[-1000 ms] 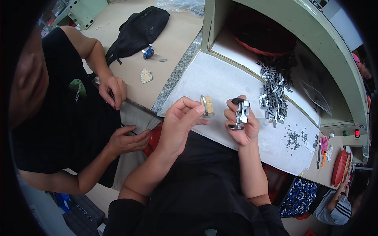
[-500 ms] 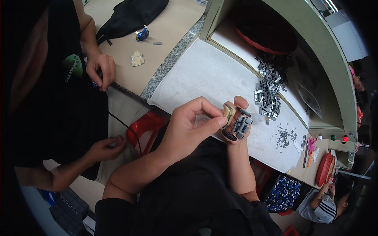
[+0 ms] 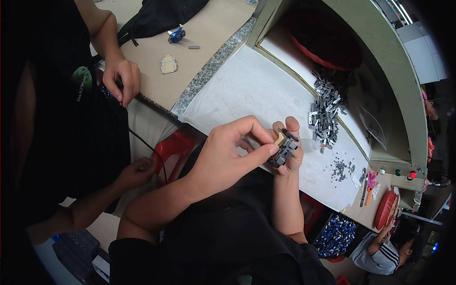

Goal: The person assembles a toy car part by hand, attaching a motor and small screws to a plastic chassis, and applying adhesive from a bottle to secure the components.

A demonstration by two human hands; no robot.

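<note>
Above the near edge of the white sheet, both my hands are together around a small toy car chassis, dark grey with black wheels. My right hand cradles it from behind and the right, fingertips pointing up. Thumb and index finger of my left hand pinch a small beige part against the chassis's left side. My fingers hide much of the beige part, so I cannot tell whether it is joined on. To the right lies a heap of grey plastic parts.
Tiny grey pieces are scattered at the sheet's right. A red basket stands in the pale green booth. At left, a co-worker's hand is near a blue toy and a beige panel. Below is a red stool.
The chassis has turned in my right hand, so its wheels show more edge-on. My left fingers still pinch the beige part, which now shows less. The whole view has shifted slightly.
</note>
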